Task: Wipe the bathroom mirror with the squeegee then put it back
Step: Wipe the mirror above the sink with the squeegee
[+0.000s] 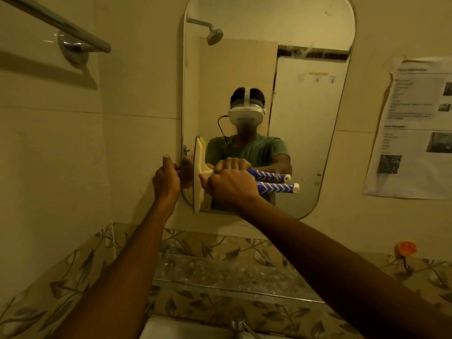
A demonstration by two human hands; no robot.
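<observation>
The tall rounded mirror (305, 118) hangs on the tiled wall ahead. My right hand (230, 184) grips the squeegee (199, 174) near its pale yellow head. The blade stands vertical against the mirror's lower left part. The blue-and-white patterned handle (276, 187) sticks out to the right, and its reflection shows just above it. My left hand (166, 178) holds the mirror's left edge at the same height, with the thumb up.
A glass shelf (220, 272) runs below the mirror, above a basin with a tap (238, 325). A metal towel rail (61, 23) is at the upper left. A printed paper sheet (415, 128) hangs on the right wall, with an orange hook (406, 248) lower down.
</observation>
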